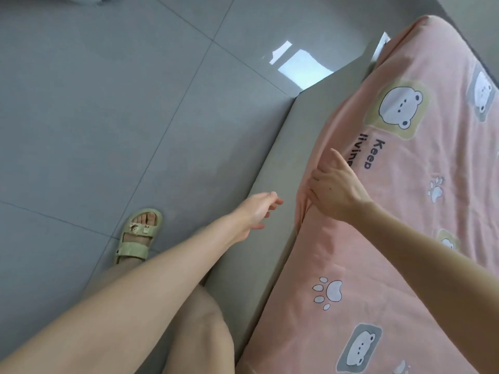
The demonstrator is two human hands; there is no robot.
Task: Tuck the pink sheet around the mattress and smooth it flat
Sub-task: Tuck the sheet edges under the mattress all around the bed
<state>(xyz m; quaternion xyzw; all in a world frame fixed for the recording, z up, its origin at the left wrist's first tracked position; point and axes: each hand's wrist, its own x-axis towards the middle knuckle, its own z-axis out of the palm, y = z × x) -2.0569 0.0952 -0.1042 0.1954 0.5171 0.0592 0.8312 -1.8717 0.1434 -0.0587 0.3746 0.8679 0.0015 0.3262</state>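
Head view looks down the long left edge of the bed, where the pink cotton sheet printed with white bears and paw marks [391,211] covers the top of the mattress and drapes down its side toward the grey padded bed frame [270,163]. Right hand [334,190] has its grip closed on a fold of the sheet at the mattress edge, about midway along that side, fingers curled over the fabric and thumb lifted. Left hand [259,211] hangs just beside it over the frame with fingers loosely bent, holding nothing.

The step in hand appears to be pushing the loose hem down between mattress and frame. To do it well, the right hand would likely pull the fold taut toward the edge so the top lies without ridges, while the left hand, flattened, slides the hanging cloth into the gap and under. Working along the edge toward the far corner should keep slack from bunching; a small pucker just below the right hand needs drawing out first. A foot in a pale green sandal [139,236] stands on the grey tiled floor [94,103].
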